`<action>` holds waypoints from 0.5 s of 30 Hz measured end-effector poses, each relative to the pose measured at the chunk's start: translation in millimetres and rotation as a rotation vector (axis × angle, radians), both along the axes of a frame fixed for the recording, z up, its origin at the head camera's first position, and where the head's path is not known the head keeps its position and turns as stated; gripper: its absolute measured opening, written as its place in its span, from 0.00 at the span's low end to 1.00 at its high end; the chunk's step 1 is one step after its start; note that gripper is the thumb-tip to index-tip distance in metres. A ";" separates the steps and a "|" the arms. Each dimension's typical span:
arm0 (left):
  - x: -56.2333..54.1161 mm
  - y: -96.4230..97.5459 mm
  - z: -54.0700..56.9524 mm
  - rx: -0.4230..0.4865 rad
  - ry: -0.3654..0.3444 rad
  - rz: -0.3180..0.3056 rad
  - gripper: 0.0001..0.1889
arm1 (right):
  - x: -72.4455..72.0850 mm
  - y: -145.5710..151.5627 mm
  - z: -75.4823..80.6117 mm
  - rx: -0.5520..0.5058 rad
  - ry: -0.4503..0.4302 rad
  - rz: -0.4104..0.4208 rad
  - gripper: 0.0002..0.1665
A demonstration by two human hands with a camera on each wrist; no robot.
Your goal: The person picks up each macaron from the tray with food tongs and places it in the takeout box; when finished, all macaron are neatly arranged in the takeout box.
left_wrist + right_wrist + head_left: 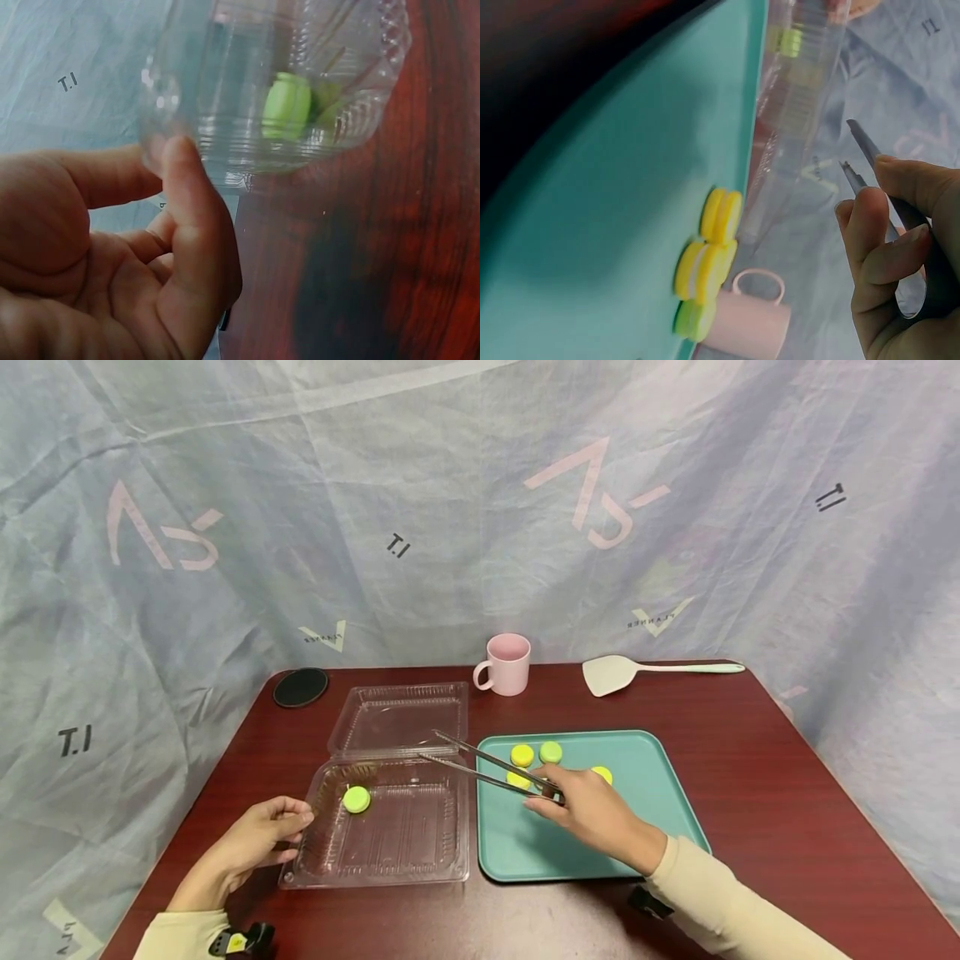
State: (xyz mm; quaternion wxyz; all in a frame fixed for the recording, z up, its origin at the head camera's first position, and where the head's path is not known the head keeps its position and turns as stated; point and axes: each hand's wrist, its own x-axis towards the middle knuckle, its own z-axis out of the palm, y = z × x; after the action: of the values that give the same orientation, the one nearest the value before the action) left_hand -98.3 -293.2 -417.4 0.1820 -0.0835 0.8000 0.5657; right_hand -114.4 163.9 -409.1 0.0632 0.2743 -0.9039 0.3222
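My left hand [251, 843] pinches the left rim of a clear plastic clamshell box [405, 864] between thumb and finger. The box lies with its lid [397, 722] folded back, and one green macaron [356, 799] sits in its left part, also visible through the plastic in the left wrist view. Metal tongs [480, 770] are gripped in my right hand [596, 814] above a teal tray [600, 852]. Their tips are apart, over the box's hinge side, with nothing between them. On the tray lie a green macaron [551, 752] and several yellow macarons [522, 755], some partly hidden by the tongs and hand.
A pink mug [508, 667] stands behind the tray, its handle to the left. At the back right lies a white spatula [611, 675], at the back left a black round coaster [301, 687]. Hanging cloth [480, 527] borders the dark red table [787, 810].
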 end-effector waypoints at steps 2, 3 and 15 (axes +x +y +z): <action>-0.8 -0.6 -0.4 0.004 -0.005 0.003 0.15 | 0.4 4.9 -1.6 0.008 0.009 -0.016 0.16; -1.2 -0.9 -0.6 0.006 -0.005 0.000 0.15 | 0.6 7.3 -2.2 0.014 0.018 -0.025 0.15; -2.0 -2.9 -1.5 0.014 -0.009 -0.013 0.15 | 8.3 43.0 -11.2 0.030 0.024 -0.114 0.17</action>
State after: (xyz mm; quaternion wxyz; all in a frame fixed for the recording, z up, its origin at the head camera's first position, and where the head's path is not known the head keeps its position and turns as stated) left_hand -100.3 -296.1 -418.9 0.1898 -0.0795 0.7958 0.5695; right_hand -106.1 206.9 -420.3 0.0883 0.2269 -0.9219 0.3014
